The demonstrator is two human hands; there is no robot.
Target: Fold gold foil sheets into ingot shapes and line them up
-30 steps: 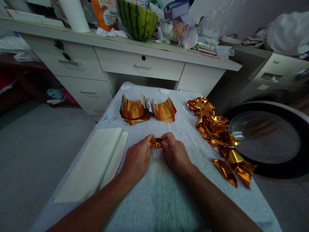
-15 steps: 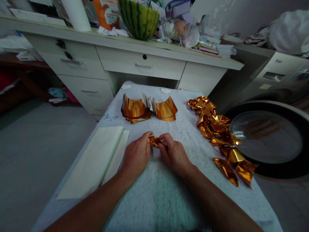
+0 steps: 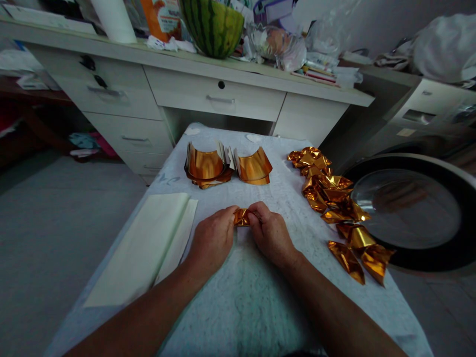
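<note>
One small gold-orange foil piece [image 3: 241, 217]: shiny, crumpled and folded into a short creased bundle, at the middle of the white cloth-covered table [image 3: 238, 307].
Left hand [image 3: 211, 243]: fingertips pinch the piece's left end.
Right hand [image 3: 273, 237]: fingertips pinch its right end.
Table's far end: two curved stacks of gold foil sheets [image 3: 226, 168].
Table's right edge: row of folded gold foil shapes [image 3: 334, 198].

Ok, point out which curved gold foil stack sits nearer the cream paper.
The left stack, toward the cream paper; the right stack lies closer to the folded gold pieces.
</note>
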